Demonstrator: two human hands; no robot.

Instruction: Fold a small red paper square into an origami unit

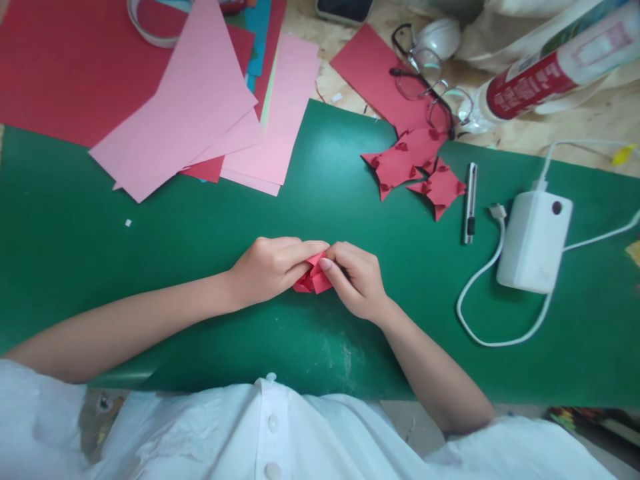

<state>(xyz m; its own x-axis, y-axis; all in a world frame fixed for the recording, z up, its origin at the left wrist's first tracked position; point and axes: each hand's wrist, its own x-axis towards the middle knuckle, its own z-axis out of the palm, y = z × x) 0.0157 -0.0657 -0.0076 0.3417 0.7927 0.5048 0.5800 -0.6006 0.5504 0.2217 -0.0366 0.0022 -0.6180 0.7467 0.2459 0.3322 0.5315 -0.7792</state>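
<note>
A small piece of folded red paper (314, 277) is held between both hands, just above the green mat (200, 233). My left hand (273, 268) grips its left and far side, fingers stretched over the top. On the other side my right hand (359, 277) pinches it, with the thumb lying on its near face. Fingers cover part of the paper, so its full shape is hidden. Finished-looking red folded paper pieces (403, 163) with pointed corners lie farther off to the right, and a similar smaller one (441, 189) sits beside them.
Pink paper sheets (185, 100) overlap red paper (65, 67) at the far left, near a tape roll (150, 37). To the right lie a utility knife (470, 203) and a white power bank (535, 243) with its cable. Glasses (425, 83) and a bottle (540, 83) are at the back.
</note>
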